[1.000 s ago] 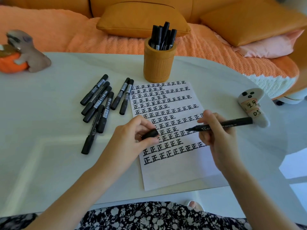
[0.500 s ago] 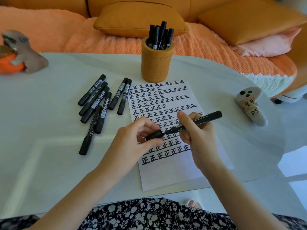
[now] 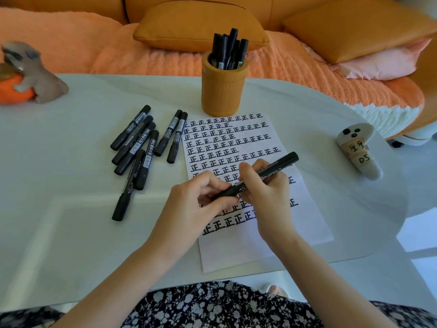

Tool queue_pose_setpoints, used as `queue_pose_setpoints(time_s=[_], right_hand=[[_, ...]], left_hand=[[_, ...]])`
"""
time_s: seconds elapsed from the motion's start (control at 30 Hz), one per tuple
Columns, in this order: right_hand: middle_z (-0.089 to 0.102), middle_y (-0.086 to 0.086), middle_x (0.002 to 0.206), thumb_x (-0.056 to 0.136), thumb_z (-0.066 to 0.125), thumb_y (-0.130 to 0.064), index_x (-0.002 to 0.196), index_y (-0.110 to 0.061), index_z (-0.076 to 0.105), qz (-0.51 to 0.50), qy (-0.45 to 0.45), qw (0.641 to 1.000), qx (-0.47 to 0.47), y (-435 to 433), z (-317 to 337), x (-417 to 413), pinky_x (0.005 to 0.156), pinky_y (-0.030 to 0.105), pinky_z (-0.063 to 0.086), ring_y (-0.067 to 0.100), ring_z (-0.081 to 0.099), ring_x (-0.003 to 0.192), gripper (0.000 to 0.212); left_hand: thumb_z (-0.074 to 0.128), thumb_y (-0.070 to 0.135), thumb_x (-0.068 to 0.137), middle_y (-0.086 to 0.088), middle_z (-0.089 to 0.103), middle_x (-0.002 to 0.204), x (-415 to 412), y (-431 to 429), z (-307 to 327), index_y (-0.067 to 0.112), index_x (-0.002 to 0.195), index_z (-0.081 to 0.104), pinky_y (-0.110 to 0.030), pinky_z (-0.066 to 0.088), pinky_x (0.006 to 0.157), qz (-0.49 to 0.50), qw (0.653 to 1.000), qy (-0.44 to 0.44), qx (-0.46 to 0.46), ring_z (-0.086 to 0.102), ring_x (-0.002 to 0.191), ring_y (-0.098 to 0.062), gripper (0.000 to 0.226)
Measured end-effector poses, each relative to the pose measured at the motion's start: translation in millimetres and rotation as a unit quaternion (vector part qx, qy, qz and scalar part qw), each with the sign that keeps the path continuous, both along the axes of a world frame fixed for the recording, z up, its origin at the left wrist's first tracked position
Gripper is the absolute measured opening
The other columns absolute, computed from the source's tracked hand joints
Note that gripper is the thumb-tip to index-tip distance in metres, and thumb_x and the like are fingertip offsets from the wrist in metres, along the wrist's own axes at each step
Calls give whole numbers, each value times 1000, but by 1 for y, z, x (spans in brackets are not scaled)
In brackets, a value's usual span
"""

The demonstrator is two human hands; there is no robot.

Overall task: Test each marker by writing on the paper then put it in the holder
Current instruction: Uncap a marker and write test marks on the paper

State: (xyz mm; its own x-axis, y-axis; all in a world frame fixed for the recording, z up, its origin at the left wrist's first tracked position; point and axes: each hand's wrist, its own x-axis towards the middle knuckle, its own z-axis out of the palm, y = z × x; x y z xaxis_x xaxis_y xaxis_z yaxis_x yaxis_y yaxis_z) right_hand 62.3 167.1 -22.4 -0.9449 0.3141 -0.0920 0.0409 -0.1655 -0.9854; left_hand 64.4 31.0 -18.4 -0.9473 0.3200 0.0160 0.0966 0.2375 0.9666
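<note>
Both hands grip one black marker above the written-on paper.

The left hand (image 3: 196,204) curls thumb and fingers round the cap end of the marker (image 3: 281,164), and the right hand (image 3: 267,192) pinches the barrel just beside it; the marker slants up to the right over the sheet. The paper (image 3: 236,252), flat and white with rows of bold black characters, has its near edge close to the front edge of the glossy pale table (image 3: 71,233). A ribbed tan cylindrical holder (image 3: 223,91) stands just beyond the paper's far edge, with capped markers (image 3: 228,48) upright in it. Loose markers (image 3: 142,147) lie clustered left of the sheet. Bare tabletop lies between the paper and a white labelled controller (image 3: 357,150) on the right.
</note>
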Motion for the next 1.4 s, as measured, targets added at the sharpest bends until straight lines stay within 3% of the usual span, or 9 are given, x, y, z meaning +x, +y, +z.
queue_pose_setpoints(time_s=[0.4,0.57,0.67,0.77,0.87,0.97,1.07,1.3,1.4], right_hand=[[30,-2,49,90,55,-3,59,-8,37,10,1,1000,-9,-5,4,-3,42,17,34,11,29,45,36],[31,7,46,84,57,-46,59,10,42,39,-13,999,16,-2,3,-1,43,21,26,14,27,42,63],[43,14,48,78,44,-64,57,2,56,58,-55,996,48,2,5,0,42,21,30,16,35,42,71],[38,6,45,87,53,-48,59,-8,57,24,3,991,133,5,4,1,43,20,29,12,32,43,48],[40,1,56,87,67,-25,84,-21,60,26,153,936,317,10,0,-4,48,23,31,11,35,51,9],[39,-22,75,87,66,-26,107,-17,65,55,233,848,473,10,-8,-10,55,14,35,-1,41,61,22],[40,-20,80,87,63,-26,104,-12,69,32,264,815,515,6,-10,-16,56,13,36,-1,38,62,23],[53,-7,67,87,67,-23,96,-12,65,9,234,866,442,8,0,-41,51,23,38,6,45,56,14],[62,1,64,89,65,-21,92,-17,60,-16,223,900,375,7,16,-61,55,18,37,8,50,55,7]], left_hand=[[71,21,78,4,74,81,-3,0,3,16,88,65,-22,54,71,3,1000,-11,19,69,71,-8,13],[67,21,83,9,73,82,-8,1,8,19,92,63,-15,51,68,6,1000,-9,11,67,71,-3,10],[63,21,86,6,72,80,-13,-2,10,17,94,63,-11,47,63,23,1000,4,18,64,69,-3,9],[62,24,86,8,71,76,-19,-9,10,18,94,64,-13,49,61,59,998,34,-13,64,69,-2,10],[60,26,86,9,69,70,-23,-13,12,17,89,64,-13,48,59,82,994,59,-38,63,65,-1,10],[58,30,87,10,66,66,-23,-12,14,18,81,63,-12,44,55,84,992,79,-55,59,59,-2,15],[56,34,87,12,65,65,-22,-11,16,17,79,62,-12,42,54,77,991,85,-61,58,58,-3,20],[41,50,86,5,65,67,-29,-16,22,17,82,64,-10,41,57,86,994,68,-23,56,60,-2,41],[50,39,90,11,65,69,-35,-21,15,21,85,64,-9,42,59,104,988,81,-86,58,66,0,23]])
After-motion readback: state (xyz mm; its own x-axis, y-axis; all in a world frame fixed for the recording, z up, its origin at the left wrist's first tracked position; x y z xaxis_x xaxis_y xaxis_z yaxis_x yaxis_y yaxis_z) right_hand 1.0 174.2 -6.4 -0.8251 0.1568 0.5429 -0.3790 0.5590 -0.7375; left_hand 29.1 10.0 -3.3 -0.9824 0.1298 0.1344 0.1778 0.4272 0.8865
